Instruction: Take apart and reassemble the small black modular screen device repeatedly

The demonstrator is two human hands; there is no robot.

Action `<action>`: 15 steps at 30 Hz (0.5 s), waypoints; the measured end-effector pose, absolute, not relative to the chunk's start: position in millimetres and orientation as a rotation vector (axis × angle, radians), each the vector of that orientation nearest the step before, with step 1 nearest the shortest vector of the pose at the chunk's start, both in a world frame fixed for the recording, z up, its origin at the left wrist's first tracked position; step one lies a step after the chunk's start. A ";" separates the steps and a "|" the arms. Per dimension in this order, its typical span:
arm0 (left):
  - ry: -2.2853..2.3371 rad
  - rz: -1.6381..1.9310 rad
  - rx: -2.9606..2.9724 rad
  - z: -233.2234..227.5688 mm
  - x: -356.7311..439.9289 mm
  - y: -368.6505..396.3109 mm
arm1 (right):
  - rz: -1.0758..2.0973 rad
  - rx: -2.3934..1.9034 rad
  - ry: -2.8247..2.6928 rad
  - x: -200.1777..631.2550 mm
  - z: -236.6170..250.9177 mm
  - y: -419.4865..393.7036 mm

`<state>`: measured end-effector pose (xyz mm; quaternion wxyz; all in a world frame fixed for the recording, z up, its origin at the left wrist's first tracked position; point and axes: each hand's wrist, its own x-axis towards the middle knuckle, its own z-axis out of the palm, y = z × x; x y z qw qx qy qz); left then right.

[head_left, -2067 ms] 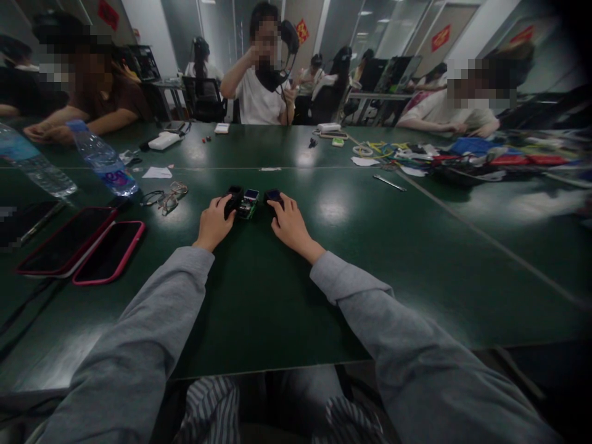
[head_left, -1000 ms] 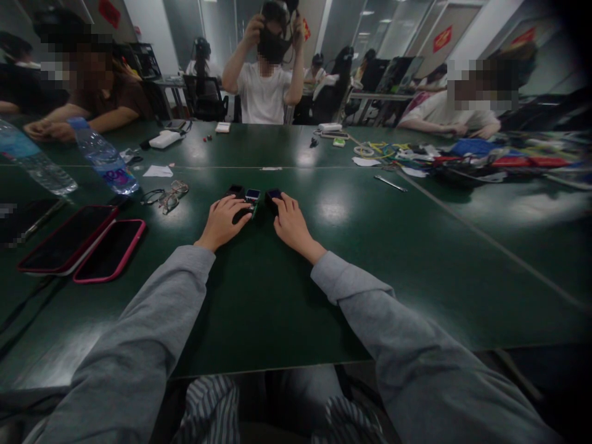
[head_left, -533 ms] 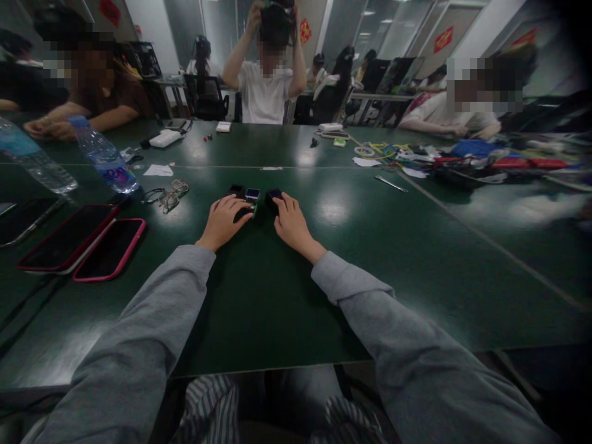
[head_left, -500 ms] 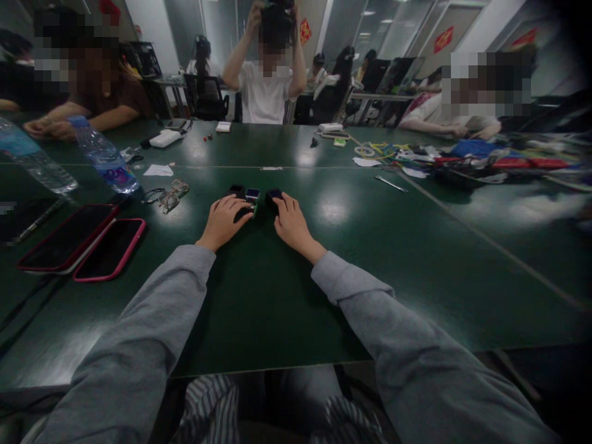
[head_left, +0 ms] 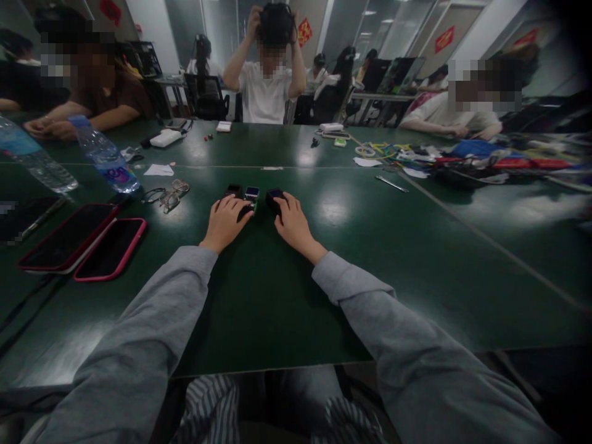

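Note:
My left hand [head_left: 222, 225] lies over a small green-edged device [head_left: 252, 193] with a little screen. Its thumb presses along the device's near side and its fingers reach over the top. Just left of that, touching or very close to my fingertips, is a small black box [head_left: 234, 189]. My right hand [head_left: 295, 223] grips another small dark box [head_left: 273, 195], thumb on the near side and fingers curled over its right part. A narrow strip of table separates the two hands. My palms hide much of what lies beneath them.
On the left lie a pink-edged phone [head_left: 110, 250], a larger red-edged phone [head_left: 69, 237], eyeglasses [head_left: 172, 197] and two water bottles, one with a blue cap [head_left: 104, 154]. Tangled cables [head_left: 485, 161] and a thin metal tool [head_left: 391, 184] lie right. Several people sit around the table.
My hands stay almost in place; the left has shifted very slightly to the right. Both keep hold of the same things.

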<state>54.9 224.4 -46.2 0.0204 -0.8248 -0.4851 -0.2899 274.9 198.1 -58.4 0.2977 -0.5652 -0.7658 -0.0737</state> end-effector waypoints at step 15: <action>-1.526 -0.900 -2.538 -45.9 55.0 223.4 | -0.099 -1.512 -1.864 276.8 -57.2 197.4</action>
